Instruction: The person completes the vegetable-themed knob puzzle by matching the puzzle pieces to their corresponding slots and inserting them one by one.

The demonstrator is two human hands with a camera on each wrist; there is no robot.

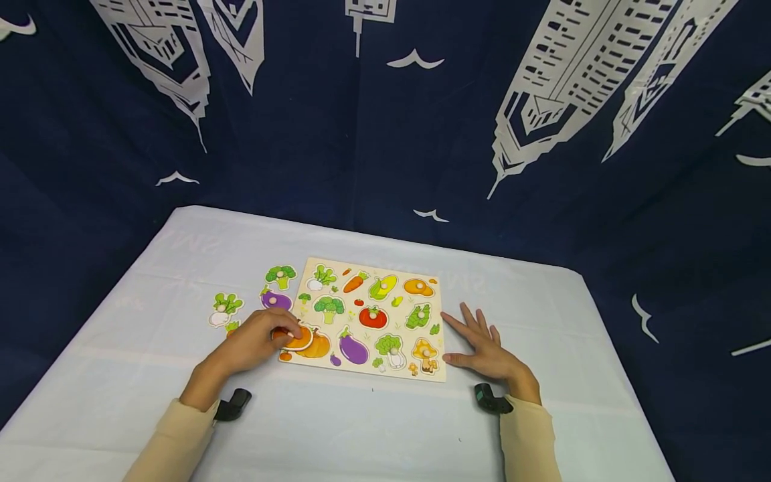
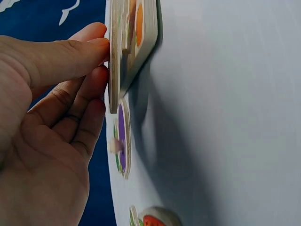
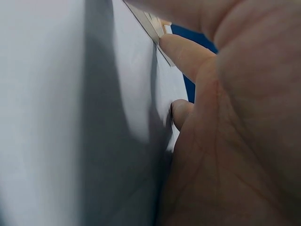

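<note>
My left hand (image 1: 259, 338) pinches a pumpkin puzzle piece (image 1: 299, 340) between thumb and fingers, seen edge-on as a thin wooden slab (image 2: 114, 84) in the left wrist view. The piece overlaps the printed pumpkin (image 1: 320, 346) at the near left corner of a wooden vegetable puzzle board (image 1: 373, 372). My right hand (image 1: 484, 348) lies beside the board with its fingers spread and straight. Its thumb and index fingertip are right at the board's right edge, and in the right wrist view a finger (image 3: 186, 54) meets that edge.
Left of the board lie a broccoli piece (image 1: 281, 276), an eggplant piece (image 1: 274, 300) and a white radish piece (image 1: 224, 309). Another piece with green leaves (image 1: 232, 327) is mostly hidden by the left hand. A white cloth (image 1: 385, 428) covers the table; a dark blue curtain (image 1: 337, 147) hangs behind.
</note>
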